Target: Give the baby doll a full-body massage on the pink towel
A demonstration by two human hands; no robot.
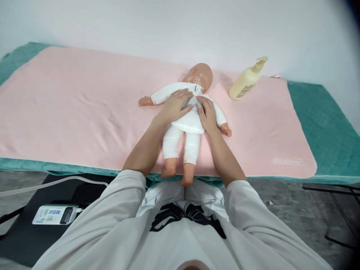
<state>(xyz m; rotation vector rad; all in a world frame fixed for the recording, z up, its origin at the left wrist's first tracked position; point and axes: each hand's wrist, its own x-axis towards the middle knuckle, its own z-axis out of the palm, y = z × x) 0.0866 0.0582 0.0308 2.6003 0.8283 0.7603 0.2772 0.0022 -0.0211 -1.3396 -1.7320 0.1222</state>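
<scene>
A baby doll (189,124) with a white cloth body lies on its back, its head away from me and its feet at the near edge. My left hand (177,105) rests flat on the left side of the doll's chest, fingers stretched out. On the right side of the chest lies my right hand (207,111), also flat with its fingers extended. The fingertips of both hands come close together near the middle. Neither hand grips anything. A pale yellow pump bottle (245,83) stands upright to the right of the doll's head.
Under the doll is a pink mat (84,101) spread over a green cover (326,112). A white wall runs along the far side. Below left, a device with a white label (56,215) and a cable (59,182) lies on a black seat (25,240). Black metal legs (341,213) stand lower right.
</scene>
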